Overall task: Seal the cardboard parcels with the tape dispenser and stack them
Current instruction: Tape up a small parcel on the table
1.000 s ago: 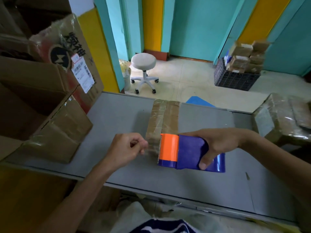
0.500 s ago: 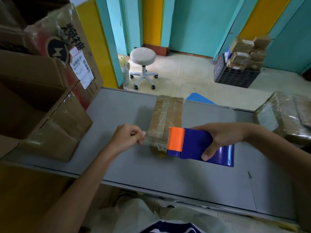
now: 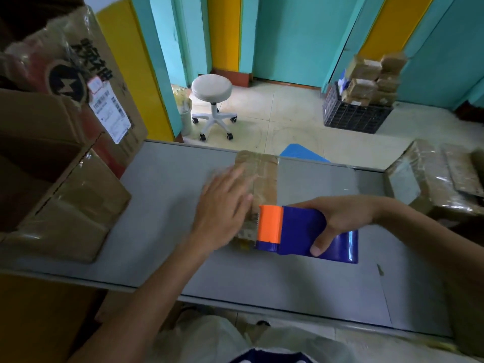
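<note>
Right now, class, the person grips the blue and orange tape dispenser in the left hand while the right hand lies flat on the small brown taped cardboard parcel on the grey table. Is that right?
Not quite: the hands are swapped. The head view shows the right hand gripping the blue and orange tape dispenser, while the left hand lies open on the small brown taped cardboard parcel on the grey table.

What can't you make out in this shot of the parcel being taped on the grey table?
All in the head view:
- Parcel: near end hidden by the left hand and tape dispenser.
- Left hand: motion-blurred, contact with the parcel unclear.
- Shipping label: print too small and blurred.
- Right forearm: cut off by the frame edge.
</note>
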Demonstrator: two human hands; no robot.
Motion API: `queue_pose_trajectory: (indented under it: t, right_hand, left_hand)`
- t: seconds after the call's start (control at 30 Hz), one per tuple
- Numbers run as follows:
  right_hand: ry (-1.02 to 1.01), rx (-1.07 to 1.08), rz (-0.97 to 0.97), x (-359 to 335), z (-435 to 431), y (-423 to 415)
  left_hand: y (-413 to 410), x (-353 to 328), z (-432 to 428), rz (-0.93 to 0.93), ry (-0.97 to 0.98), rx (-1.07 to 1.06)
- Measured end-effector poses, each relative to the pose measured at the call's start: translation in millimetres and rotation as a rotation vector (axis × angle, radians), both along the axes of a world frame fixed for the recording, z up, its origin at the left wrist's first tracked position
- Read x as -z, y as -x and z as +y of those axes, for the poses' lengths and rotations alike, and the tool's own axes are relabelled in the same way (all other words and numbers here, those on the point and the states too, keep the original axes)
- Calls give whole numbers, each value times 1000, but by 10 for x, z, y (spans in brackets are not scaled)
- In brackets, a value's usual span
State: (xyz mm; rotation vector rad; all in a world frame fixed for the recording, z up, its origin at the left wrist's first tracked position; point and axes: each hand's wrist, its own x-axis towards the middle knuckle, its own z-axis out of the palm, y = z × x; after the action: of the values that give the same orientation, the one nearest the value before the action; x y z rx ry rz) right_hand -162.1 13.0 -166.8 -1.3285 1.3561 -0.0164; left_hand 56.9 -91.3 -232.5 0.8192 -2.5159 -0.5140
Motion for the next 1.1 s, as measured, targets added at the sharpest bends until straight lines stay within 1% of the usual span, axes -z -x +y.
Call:
queue_pose_trajectory:
  t: [0.03, 0.1, 0.2, 0.27, 0.43, 0.6, 0.73, 0.87, 0.93, 1.0, 1.1]
  right_hand:
    - [1, 1, -3, 9, -2, 7]
    - [3, 0, -13, 31, 6, 13]
    - [17, 12, -33, 67, 15, 21]
    - [10, -12, -27, 62, 55, 93]
    - [-57, 13, 19, -14, 249, 489]
    - [-47, 30, 86, 255, 148, 457]
    - [-45, 37, 51, 458, 55, 406]
    - [-35, 26, 93, 455, -2, 374]
    - [0, 2, 146, 428, -7, 349]
    - [51, -41, 243, 389, -43, 318]
    - [171, -133, 499, 382, -107, 331]
  left_hand:
    - [80, 31, 32, -104, -42, 66]
    - [143, 193, 4, -225, -106, 89]
    - [153, 291, -67, -323, -49, 85]
    - [116, 296, -59, -352, -46, 79]
    - [113, 326, -83, -282, -81, 90]
    - [184, 353, -72, -158, -131, 104]
    - [200, 353, -58, -159, -137, 95]
    - [228, 386, -33, -143, -101, 44]
    - [229, 392, -25, -127, -104, 33]
    - [223, 391, -29, -103, -109, 32]
    - [230, 391, -64, -98, -122, 47]
